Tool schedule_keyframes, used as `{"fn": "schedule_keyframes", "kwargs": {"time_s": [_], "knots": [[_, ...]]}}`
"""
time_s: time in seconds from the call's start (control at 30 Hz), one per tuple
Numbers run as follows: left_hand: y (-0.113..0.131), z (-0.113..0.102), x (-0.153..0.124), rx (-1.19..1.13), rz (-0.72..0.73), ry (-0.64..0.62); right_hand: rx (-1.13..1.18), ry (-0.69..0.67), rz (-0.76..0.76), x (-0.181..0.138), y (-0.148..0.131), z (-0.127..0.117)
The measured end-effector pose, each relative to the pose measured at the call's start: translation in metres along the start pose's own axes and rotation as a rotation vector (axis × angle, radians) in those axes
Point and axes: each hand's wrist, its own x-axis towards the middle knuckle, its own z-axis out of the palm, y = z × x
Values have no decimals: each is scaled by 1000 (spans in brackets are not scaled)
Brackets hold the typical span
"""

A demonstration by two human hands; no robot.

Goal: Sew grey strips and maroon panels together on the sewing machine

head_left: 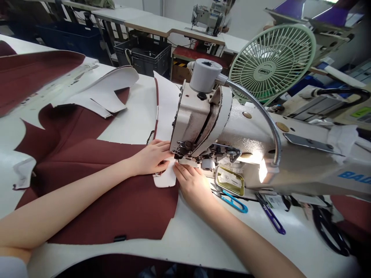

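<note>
A maroon fabric piece with a white backing lies spread on the white table under both forearms. Its white strip runs beneath the head of the sewing machine. My left hand rests flat on this strip, left of the needle, with the thumb apart from the fingers. On the other side my right hand lies palm down, its fingers stretched toward the needle area at the fabric's edge. The needle's tip and the fingertips near it are partly hidden by the machine head.
Right of my hand lie blue thread snips, purple snips, black scissors and a small tin. A green fan stands behind the machine. More maroon and white pieces cover the table's left. Dark crates stand beyond.
</note>
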Motion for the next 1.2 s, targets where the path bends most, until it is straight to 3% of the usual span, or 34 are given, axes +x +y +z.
{"fn": "schedule_keyframes", "kwargs": {"time_s": [0.47,0.57,0.73,0.83,0.93,1.03,1.13,1.2], "knots": [[0,4,-2,-69,-47,-45,46,-108,-24,-1,-1,-5],[0,-3,1,-67,-72,-91,66,-139,-1,1,2,-5],[41,-37,-11,21,-102,-245,59,-103,10,0,3,-3],[75,-37,-24,67,-127,-301,63,-78,10,-1,1,-4],[85,-15,-28,124,-263,-171,80,-103,68,0,-2,-7],[77,5,-27,36,-391,12,103,-155,123,0,-3,-11],[71,11,-27,-155,-499,147,125,-144,84,-1,-3,-12],[74,10,-27,-164,-496,159,141,-95,27,-4,-3,-11]]}}
